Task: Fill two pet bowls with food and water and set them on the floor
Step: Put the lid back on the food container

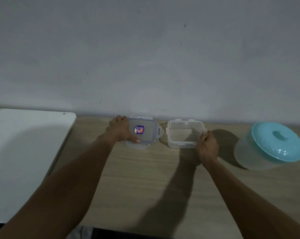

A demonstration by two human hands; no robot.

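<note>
Wood-grain tabletop (145,178) lies nearest, crossed by two bare forearms reaching away toward the wall. Risk comes first: both clear plastic containers are light, and a one-sided pull could skid or tip them. They also sit close to each other, so a nudge to one may knock the other.

Further out, the left hand (119,130) is spread flat over the left end of the lidded container (142,131), thumb along its near edge and fingers (120,118) curled over the far-left corner. It grips the box from above. The lid's latch flaps stick out at the near and right sides, apparently undone. If so, lifting by the lid alone might leave the base behind or drop it.

To its right, just apart, stands the open container (183,133), lidless and apparently empty, though the dim light makes that hard to confirm. The right hand (207,146) pinches its right wall, with the fingertips hooked over the rim and the wrist bent slightly inward. A grip on one wall only would let the box swing once it carries water.

Well to the right sits a translucent round tub with a turquoise lid (275,142), untouched; its contents cannot be told. A white surface (25,144) adjoins the tabletop on the left. Farthest back is the plain grey wall (145,57). Neither container looks filled yet, and both remain on the tabletop, not the floor.
</note>
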